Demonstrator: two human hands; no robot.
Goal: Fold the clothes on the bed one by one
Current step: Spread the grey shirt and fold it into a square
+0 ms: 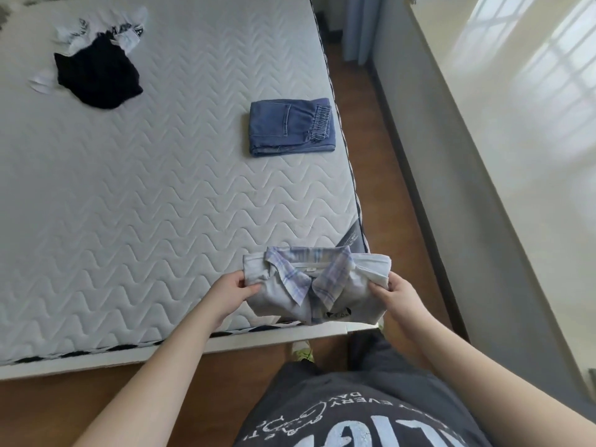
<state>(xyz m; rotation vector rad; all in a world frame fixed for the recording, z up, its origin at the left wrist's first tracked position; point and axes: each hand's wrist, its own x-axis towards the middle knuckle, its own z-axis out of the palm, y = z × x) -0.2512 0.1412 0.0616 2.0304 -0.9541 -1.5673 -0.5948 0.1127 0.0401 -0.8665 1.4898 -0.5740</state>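
A folded pale shirt with a blue plaid collar (314,282) is held just above the near right corner of the bed (145,188). My left hand (230,293) grips its left edge and my right hand (398,296) grips its right edge. A folded pair of blue jeans (290,127) lies flat near the bed's right edge. At the far left of the mattress a crumpled black garment (98,72) lies in a loose heap with a white patterned piece (125,32) beside it.
A strip of wooden floor (387,175) runs between the bed's right side and a grey wall. A blue curtain (358,27) hangs at the far end of that strip. My feet stand at the bed's near edge.
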